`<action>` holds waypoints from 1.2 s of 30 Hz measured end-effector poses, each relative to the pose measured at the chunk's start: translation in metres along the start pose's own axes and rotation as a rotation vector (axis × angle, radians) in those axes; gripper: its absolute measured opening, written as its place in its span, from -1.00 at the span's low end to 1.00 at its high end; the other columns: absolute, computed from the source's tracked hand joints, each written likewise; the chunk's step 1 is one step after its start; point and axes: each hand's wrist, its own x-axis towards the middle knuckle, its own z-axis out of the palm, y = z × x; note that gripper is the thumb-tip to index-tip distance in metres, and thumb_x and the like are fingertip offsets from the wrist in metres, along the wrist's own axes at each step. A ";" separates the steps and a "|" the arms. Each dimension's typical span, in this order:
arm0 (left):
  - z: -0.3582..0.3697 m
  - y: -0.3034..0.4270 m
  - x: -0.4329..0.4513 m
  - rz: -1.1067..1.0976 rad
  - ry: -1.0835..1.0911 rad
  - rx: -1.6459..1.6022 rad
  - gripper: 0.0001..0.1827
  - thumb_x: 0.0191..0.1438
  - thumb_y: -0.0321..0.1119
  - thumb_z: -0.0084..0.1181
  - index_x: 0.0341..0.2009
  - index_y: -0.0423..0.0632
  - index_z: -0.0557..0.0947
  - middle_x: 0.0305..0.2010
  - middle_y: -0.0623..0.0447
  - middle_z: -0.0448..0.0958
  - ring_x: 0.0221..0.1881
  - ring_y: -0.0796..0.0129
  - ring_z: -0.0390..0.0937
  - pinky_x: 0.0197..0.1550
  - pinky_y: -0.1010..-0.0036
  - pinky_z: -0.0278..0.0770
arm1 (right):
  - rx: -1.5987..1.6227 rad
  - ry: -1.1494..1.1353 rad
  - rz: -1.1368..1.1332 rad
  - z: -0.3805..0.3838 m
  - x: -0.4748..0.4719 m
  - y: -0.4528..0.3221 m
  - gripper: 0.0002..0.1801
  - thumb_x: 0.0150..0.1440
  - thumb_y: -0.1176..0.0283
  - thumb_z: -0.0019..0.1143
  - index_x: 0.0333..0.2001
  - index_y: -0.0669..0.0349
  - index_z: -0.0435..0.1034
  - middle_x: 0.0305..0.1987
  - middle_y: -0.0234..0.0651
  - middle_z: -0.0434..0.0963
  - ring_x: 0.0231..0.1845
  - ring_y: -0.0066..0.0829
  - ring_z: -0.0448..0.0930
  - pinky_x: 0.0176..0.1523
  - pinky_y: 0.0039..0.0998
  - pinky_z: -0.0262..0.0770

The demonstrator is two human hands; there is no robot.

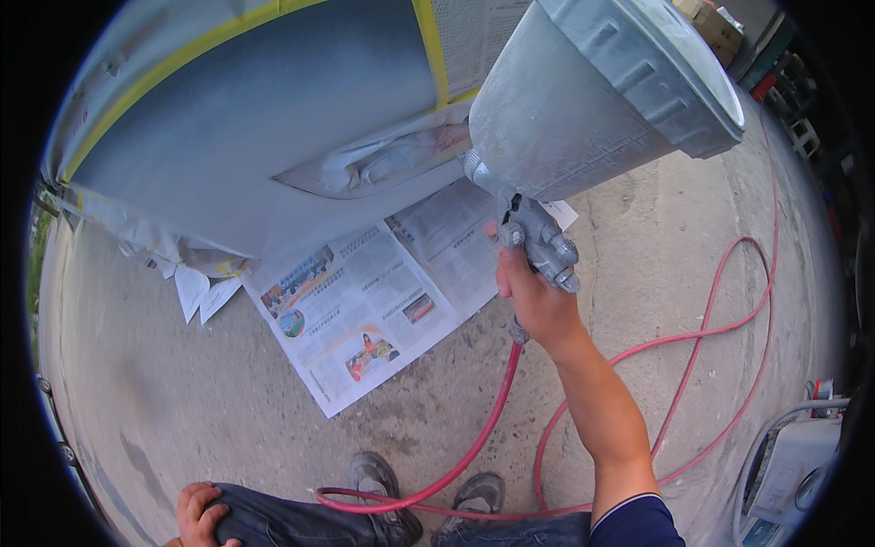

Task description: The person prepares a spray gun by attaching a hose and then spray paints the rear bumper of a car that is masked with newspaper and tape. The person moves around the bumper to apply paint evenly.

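Observation:
My right hand [543,304] grips a paint spray gun [547,249] by its handle. A large translucent gravity-feed cup [574,102], coated with grey overspray, sits on top of the gun. From the handle's base a red air hose [502,403] runs down past my legs. Facing the gun is a vehicle body panel [266,116] with a grey coat, edged by yellow masking tape [150,78]. Plastic-covered masking fills a pointed recess [376,161] low on the panel. My left hand [198,509] rests on my knee, holding nothing, its fingers bent over dark trousers.
Newspaper sheets [362,328] lie on the concrete floor [225,403] under the panel. Loops of the hose cross the floor at right. A grey machine [793,465] stands at lower right, and a cardboard box [711,31] at upper right. My shoes [372,475] are below.

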 end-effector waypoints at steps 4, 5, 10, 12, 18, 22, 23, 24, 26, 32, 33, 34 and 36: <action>0.000 0.000 0.001 0.004 -0.004 0.005 -0.41 0.08 0.04 0.06 -0.07 -0.28 0.53 0.07 -0.36 0.45 0.08 -0.30 0.42 0.14 -0.06 0.36 | -0.065 0.001 0.017 0.001 -0.009 -0.015 -0.66 0.36 0.32 -0.07 0.07 0.35 0.39 -0.55 -0.49 0.37 -0.58 -0.73 0.34 -0.45 -0.61 0.28; 0.000 -0.001 0.004 0.007 -0.005 0.005 -0.41 0.08 0.04 0.06 -0.07 -0.28 0.53 0.07 -0.36 0.45 0.08 -0.30 0.42 0.14 -0.06 0.36 | -0.046 -0.011 0.034 -0.003 -0.011 -0.015 -0.67 0.34 0.35 -0.03 0.07 0.35 0.37 -0.50 -0.48 0.40 -0.57 -0.73 0.36 -0.45 -0.61 0.31; -0.001 0.001 0.030 0.059 -0.026 -0.032 -0.42 0.07 0.02 0.07 -0.05 -0.28 0.53 0.06 -0.35 0.45 0.08 -0.29 0.41 0.15 -0.07 0.35 | 0.102 -0.001 0.111 -0.028 -0.026 -0.019 -0.61 0.29 0.43 -0.07 0.15 0.36 0.33 -0.46 -0.44 0.46 -0.53 -0.72 0.39 -0.39 -0.62 0.34; -0.002 0.006 0.051 0.092 -0.029 -0.049 -0.43 0.06 -0.02 0.08 -0.05 -0.28 0.54 0.04 -0.34 0.46 0.06 -0.28 0.42 0.14 -0.05 0.36 | 0.082 -0.028 0.121 -0.046 -0.034 -0.014 -0.60 0.31 0.40 -0.14 0.15 0.39 0.32 -0.36 -0.32 0.53 -0.52 -0.69 0.43 -0.35 -0.61 0.38; 0.005 0.012 0.134 0.210 -0.037 -0.088 -0.49 -0.01 -0.02 0.12 -0.14 -0.22 0.56 -0.08 -0.25 0.51 -0.04 -0.15 0.48 0.05 0.06 0.42 | -0.034 0.192 0.266 -0.090 -0.038 -0.030 -0.58 0.37 0.21 -0.17 0.11 0.30 0.39 -0.50 -0.43 0.48 -0.52 -0.71 0.41 -0.37 -0.59 0.34; 0.012 0.032 0.201 0.237 -0.054 -0.089 -0.59 -0.07 -0.06 0.16 -0.26 -0.14 0.62 -0.19 -0.13 0.59 -0.12 0.00 0.55 -0.04 0.17 0.50 | -0.148 0.350 0.321 -0.128 -0.035 -0.046 -0.58 0.36 0.11 -0.08 0.03 0.23 0.45 -0.58 -0.52 0.38 -0.57 -0.73 0.37 -0.46 -0.60 0.28; 0.011 0.043 0.218 0.224 -0.088 -0.088 -0.61 -0.06 -0.09 0.16 -0.26 -0.14 0.62 -0.17 -0.12 0.59 -0.11 0.01 0.55 -0.02 0.16 0.50 | -0.151 0.367 0.318 -0.138 -0.032 -0.053 -0.59 0.35 0.12 -0.06 0.02 0.23 0.45 -0.57 -0.51 0.39 -0.57 -0.73 0.37 -0.46 -0.60 0.28; 0.007 0.056 0.237 0.269 -0.084 -0.021 -0.64 -0.07 -0.14 0.20 -0.24 -0.13 0.62 -0.14 -0.11 0.58 -0.07 0.01 0.55 0.01 0.15 0.49 | -0.148 0.373 0.294 -0.148 -0.029 -0.060 -0.62 0.34 0.14 -0.03 -0.03 0.25 0.43 -0.54 -0.50 0.40 -0.57 -0.71 0.39 -0.47 -0.58 0.32; -0.019 0.098 0.270 0.414 -0.055 0.105 -0.64 -0.11 -0.23 0.26 -0.21 -0.11 0.61 -0.06 -0.10 0.56 0.02 0.02 0.52 0.10 0.13 0.45 | -0.147 0.383 0.251 -0.168 -0.025 -0.074 -0.66 0.32 0.18 0.03 -0.11 0.28 0.37 -0.50 -0.46 0.42 -0.58 -0.66 0.44 -0.48 -0.54 0.39; -0.176 0.204 0.413 0.623 0.410 0.536 -0.49 -0.10 -0.32 0.29 0.00 -0.09 0.51 0.23 -0.13 0.41 0.29 -0.03 0.33 0.31 0.04 0.27 | -0.214 0.403 0.216 -0.228 -0.007 -0.101 -0.69 0.31 0.21 0.05 -0.07 0.25 0.39 -0.48 -0.39 0.45 -0.58 -0.65 0.42 -0.48 -0.51 0.37; -0.207 0.208 0.436 0.597 0.528 0.638 -0.46 -0.07 -0.31 0.29 0.06 -0.09 0.49 0.28 -0.14 0.37 0.34 -0.05 0.29 0.35 0.03 0.24 | -0.215 0.394 0.197 -0.237 0.001 -0.098 -0.69 0.31 0.22 0.05 -0.07 0.25 0.39 -0.47 -0.38 0.46 -0.58 -0.65 0.42 -0.48 -0.51 0.37; -0.239 0.209 0.455 0.548 0.617 0.754 -0.42 -0.04 -0.31 0.28 0.11 -0.09 0.46 0.33 -0.14 0.33 0.39 -0.06 0.24 0.38 0.03 0.21 | -0.210 0.389 0.112 -0.238 0.011 -0.093 -0.72 0.31 0.26 0.05 -0.05 0.23 0.41 -0.44 -0.38 0.47 -0.54 -0.67 0.41 -0.47 -0.50 0.37; -0.276 0.197 0.498 0.455 0.736 0.928 -0.42 0.14 -0.13 0.19 0.23 0.00 0.40 0.38 -0.08 0.29 0.41 -0.02 0.19 0.40 0.07 0.19 | -0.179 0.383 0.172 -0.242 0.021 -0.077 -0.74 0.30 0.28 0.07 -0.05 0.22 0.41 -0.43 -0.40 0.46 -0.53 -0.67 0.40 -0.45 -0.52 0.37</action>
